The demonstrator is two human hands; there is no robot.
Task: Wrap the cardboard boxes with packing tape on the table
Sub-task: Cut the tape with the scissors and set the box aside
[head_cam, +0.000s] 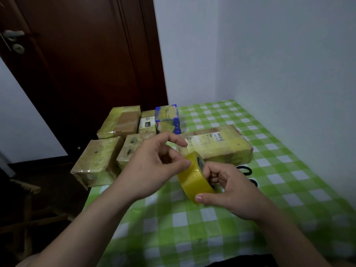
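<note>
My right hand point(229, 189) grips a yellowish roll of packing tape point(193, 178) above the table, fingers through its core and thumb under the rim. My left hand point(154, 166) touches the top of the roll with thumb and curled fingers; whether it pinches the tape's end I cannot tell. Behind the hands lie several tape-wrapped cardboard boxes: a long flat one with a label point(217, 145), a small blue-edged one point(167, 118), and others on the table's left side point(98, 160), point(120, 121).
The table has a green-and-white checked cloth point(289, 160). Black scissor handles point(245, 169) lie to the right of my right hand. A dark wooden door point(86, 64) stands behind on the left, and white walls close the right side.
</note>
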